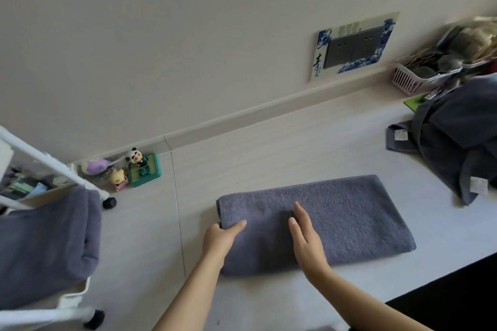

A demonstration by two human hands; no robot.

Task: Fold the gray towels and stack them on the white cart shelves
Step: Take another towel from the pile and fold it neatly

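A gray towel (pixel 349 217), folded into a long rectangle, lies flat on the pale surface in front of me. My left hand (pixel 219 239) grips its left folded end, thumb on top. My right hand (pixel 306 236) rests flat on the towel's middle with fingers straight and apart. A folded gray towel (pixel 48 244) sits on the white cart (pixel 67 301) at the far left. A heap of unfolded gray towels (pixel 454 137) lies at the right.
Small toy figures and a green box (pixel 144 170) stand by the wall near the cart's black wheel (pixel 109 203). A pink basket (pixel 414 80) of clutter sits at the back right. A blue-patterned socket plate (pixel 352 45) hangs on the wall. A dark edge drops off at the lower right.
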